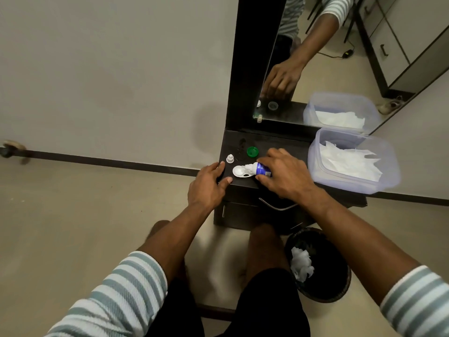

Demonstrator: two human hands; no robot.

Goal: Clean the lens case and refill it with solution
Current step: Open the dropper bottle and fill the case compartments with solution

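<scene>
- the white plastic lens case lies flat on the dark matte cabinet top, one round well open, near the front edge.
- my right hand curls round the small blue-labelled solution bottle, tipped sideways, its white nozzle over the case.
- my left hand rests on the cabinet's left corner, fingers loosely spread, holding nothing.
- a small white bottle cap and a round green lid sit behind the case.
- a translucent plastic tub of crumpled white tissues stands right, before a dark-framed mirror; a black bin sits on the beige floor.

Green cap; blue-labelled white bottle
</scene>
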